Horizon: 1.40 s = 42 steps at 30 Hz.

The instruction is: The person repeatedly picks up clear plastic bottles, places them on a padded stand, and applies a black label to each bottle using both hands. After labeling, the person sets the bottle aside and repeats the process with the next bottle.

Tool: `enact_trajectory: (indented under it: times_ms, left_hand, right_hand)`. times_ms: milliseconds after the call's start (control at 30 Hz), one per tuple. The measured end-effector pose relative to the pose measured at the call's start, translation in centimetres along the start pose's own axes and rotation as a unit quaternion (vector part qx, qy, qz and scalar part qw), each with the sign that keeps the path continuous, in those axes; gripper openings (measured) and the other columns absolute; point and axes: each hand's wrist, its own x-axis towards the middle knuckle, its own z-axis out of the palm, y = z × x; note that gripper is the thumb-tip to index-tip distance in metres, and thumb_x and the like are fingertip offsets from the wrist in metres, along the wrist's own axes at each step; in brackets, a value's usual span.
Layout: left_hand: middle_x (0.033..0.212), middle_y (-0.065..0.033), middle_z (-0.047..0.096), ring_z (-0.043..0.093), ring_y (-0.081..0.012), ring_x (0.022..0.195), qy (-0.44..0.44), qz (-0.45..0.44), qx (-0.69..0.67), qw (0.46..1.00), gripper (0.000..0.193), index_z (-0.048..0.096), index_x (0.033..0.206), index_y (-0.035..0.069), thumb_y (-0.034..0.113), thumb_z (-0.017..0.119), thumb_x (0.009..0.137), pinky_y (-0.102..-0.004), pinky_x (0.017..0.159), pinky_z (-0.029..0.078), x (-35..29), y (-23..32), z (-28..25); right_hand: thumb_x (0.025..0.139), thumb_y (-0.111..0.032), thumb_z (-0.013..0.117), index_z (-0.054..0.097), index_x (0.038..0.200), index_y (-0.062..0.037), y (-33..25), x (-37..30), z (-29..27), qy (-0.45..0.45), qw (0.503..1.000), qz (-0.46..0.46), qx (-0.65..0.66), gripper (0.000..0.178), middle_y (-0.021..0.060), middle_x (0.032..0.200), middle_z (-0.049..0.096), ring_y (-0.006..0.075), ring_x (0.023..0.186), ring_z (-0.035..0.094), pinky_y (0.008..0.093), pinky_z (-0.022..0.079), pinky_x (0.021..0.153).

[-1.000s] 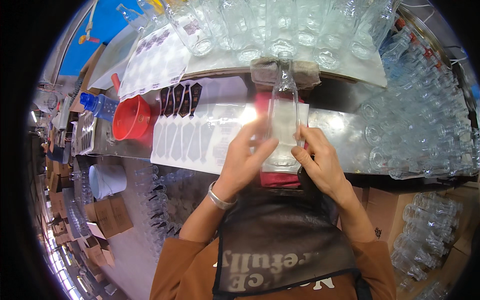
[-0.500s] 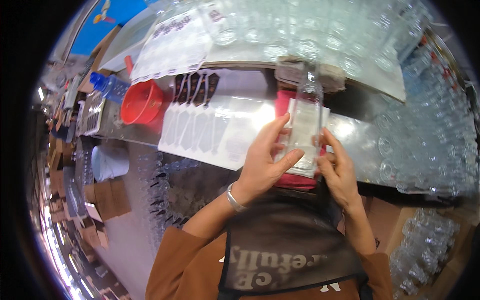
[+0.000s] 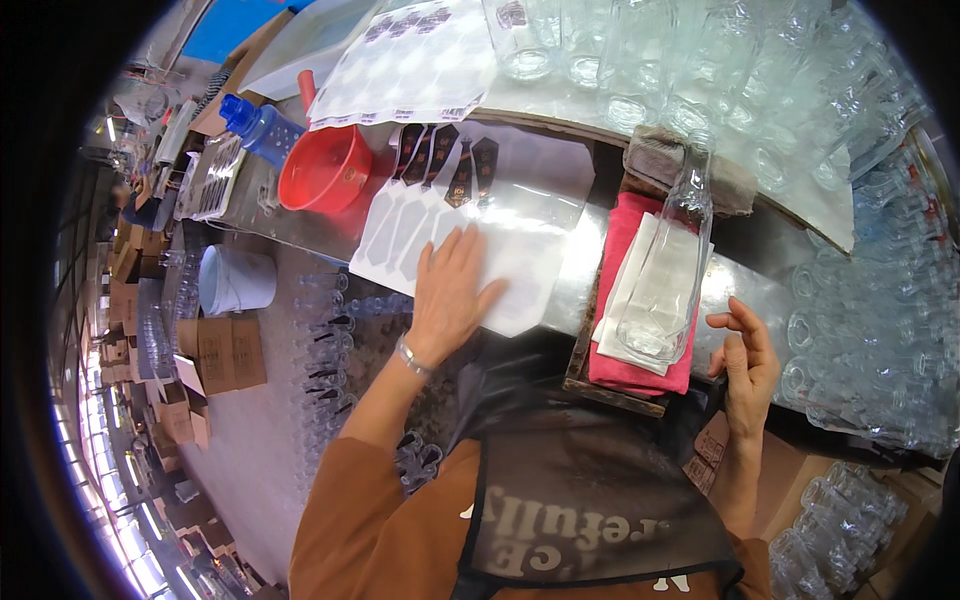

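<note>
My left hand [image 3: 455, 292] lies flat with fingers spread on a white sheet [image 3: 520, 280] of tie-shaped labels. Several dark labels [image 3: 484, 165] remain along its far part, and pale tie-shaped outlines show nearer the hand. A clear glass bottle [image 3: 668, 280] rests on its side on a folded white cloth [image 3: 625, 300], its neck lying by a grey-brown pad [image 3: 655, 158]. Beneath the white cloth is a red towel [image 3: 622, 245] in a wooden tray. To the right of the bottle, my right hand [image 3: 748, 368] hovers apart from it, fingers loosely bent and holding nothing.
A red plastic scoop [image 3: 325, 178] and a blue drinking bottle [image 3: 260, 130] stand at the left. Many clear bottles [image 3: 690, 60] fill the raised shelf behind, with stacks of glassware [image 3: 870, 320] at the right. A white bucket [image 3: 236, 280] is on the floor.
Both hands have come off the glass bottle, which now lies alone on the cloth. My left hand has moved left onto the label sheet; my right has drawn back rightward. The view has shifted.
</note>
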Motion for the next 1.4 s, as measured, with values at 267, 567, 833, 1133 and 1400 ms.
enact_trajectory:
  times_ms: [267, 567, 833, 1133, 1400]
  left_hand:
    - [0.144, -0.0221, 0.051, 0.050, -0.0381, 0.130, 0.090, -0.019, -0.037, 0.995, 0.057, 0.055, 0.136, -0.001, 0.034, 0.066, 0.093, -0.0542, 0.113, 0.032, 2.3, -2.3, -0.7]
    - [0.144, -0.0211, 0.050, 0.048, -0.0369, 0.132, 0.003, -0.052, -0.033, 0.998, 0.065, 0.052, 0.136, -0.003, 0.032, 0.073, 0.087, -0.0492, 0.112, 0.034, -2.0, -1.1, -1.2]
    - [0.152, -0.0116, 0.047, 0.047, -0.0323, 0.136, 0.040, 0.038, -0.008, 0.998, 0.070, 0.052, 0.139, 0.003, 0.006, 0.075, 0.073, -0.0462, 0.109, 0.040, -4.3, -3.6, -1.6]
    - [0.108, -0.0077, 0.075, 0.070, -0.0161, 0.092, 0.052, -0.146, -0.369, 0.916, 0.008, 0.072, 0.099, 0.003, 0.006, 0.067, 0.093, -0.0293, 0.081, 0.052, -5.7, -3.5, -4.0]
    - [0.124, -0.0200, 0.069, 0.067, -0.0251, 0.115, 0.064, 0.008, -0.600, 0.797, 0.008, 0.068, 0.102, 0.001, 0.004, 0.063, 0.097, -0.0336, 0.096, 0.053, 6.9, 8.8, -8.0]
  right_hand:
    - [0.102, -0.012, 0.057, 0.056, 0.135, 0.0021, -0.6, 0.6, -0.4, 0.017, 1.000, 0.012, 0.000, 0.036, 0.0102, 0.107, 0.069, 0.0049, 0.064, 0.052, 0.0198, 0.044, 0.058]
    - [0.101, -0.008, 0.056, 0.058, 0.132, 0.0024, 0.0, -0.4, -1.4, 0.016, 0.999, 0.001, -0.034, 0.033, 0.0098, 0.103, 0.070, 0.0057, 0.066, 0.053, 0.0211, 0.045, 0.059]
    - [0.093, 0.001, 0.063, 0.051, 0.141, 0.0030, -2.0, -0.3, 1.0, -0.045, 0.997, -0.051, -0.042, 0.050, 0.0107, 0.120, 0.066, 0.0039, 0.063, 0.050, 0.0196, 0.043, 0.056]
    - [0.071, -0.011, 0.083, 0.036, 0.150, 0.0055, -2.1, -0.3, 3.6, -0.059, 0.931, -0.160, -0.322, 0.093, 0.0212, 0.125, 0.063, 0.0353, 0.094, 0.070, 0.0397, 0.056, 0.075]
    - [0.070, -0.010, 0.079, 0.040, 0.148, 0.0024, -2.9, 0.1, 3.5, -0.040, 0.901, -0.228, -0.366, 0.088, 0.0184, 0.116, 0.065, 0.0294, 0.075, 0.068, 0.0377, 0.056, 0.064]
